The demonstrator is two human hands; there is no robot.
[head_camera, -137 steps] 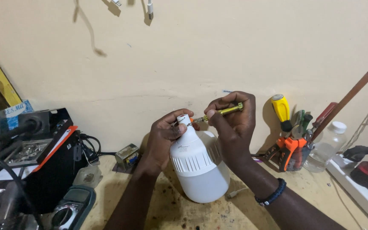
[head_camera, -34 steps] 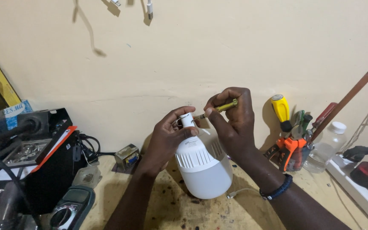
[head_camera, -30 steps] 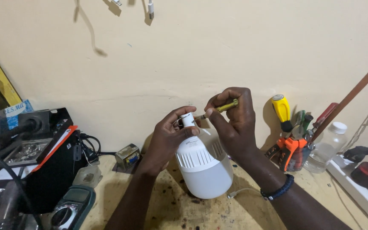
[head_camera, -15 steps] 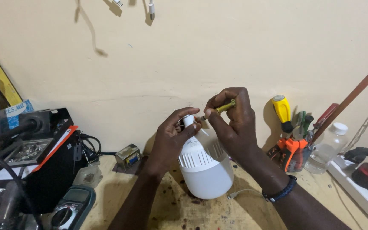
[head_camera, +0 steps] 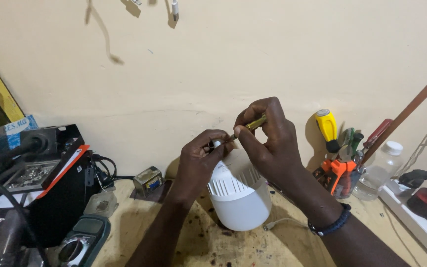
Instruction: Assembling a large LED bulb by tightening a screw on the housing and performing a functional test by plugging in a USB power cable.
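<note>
White bulb housing (head_camera: 238,195) sits at the lower centre of the head view, its wide rounded end resting on the stained wooden surface (head_camera: 223,244) and its narrow neck tilted up toward the wall. The left hand (head_camera: 201,160) is closed around that neck, fingers wrapped over the top so the tip of the housing is mostly hidden. Just right of it, the right hand (head_camera: 268,143) is closed in a pinch on a thin brass-coloured tool (head_camera: 253,123), which slants from upper right down to lower left; its point meets the top of the housing between the two hands, though the exact contact is covered by fingers. A dark bracelet (head_camera: 329,225) circles the right wrist.

At the left edge of the frame stands a black box with an orange edge (head_camera: 58,168), with cables trailing from it, and a green-rimmed meter (head_camera: 82,240) lies in the lower left corner. A small square component (head_camera: 148,180) sits by the wall, left of the left forearm. To the right, a holder of tools (head_camera: 342,173) shows a yellow-handled screwdriver (head_camera: 327,126) and orange-handled pliers, with a clear plastic bottle (head_camera: 379,165) just beside it and a long brown strip (head_camera: 401,116) leaning against the wall.
</note>
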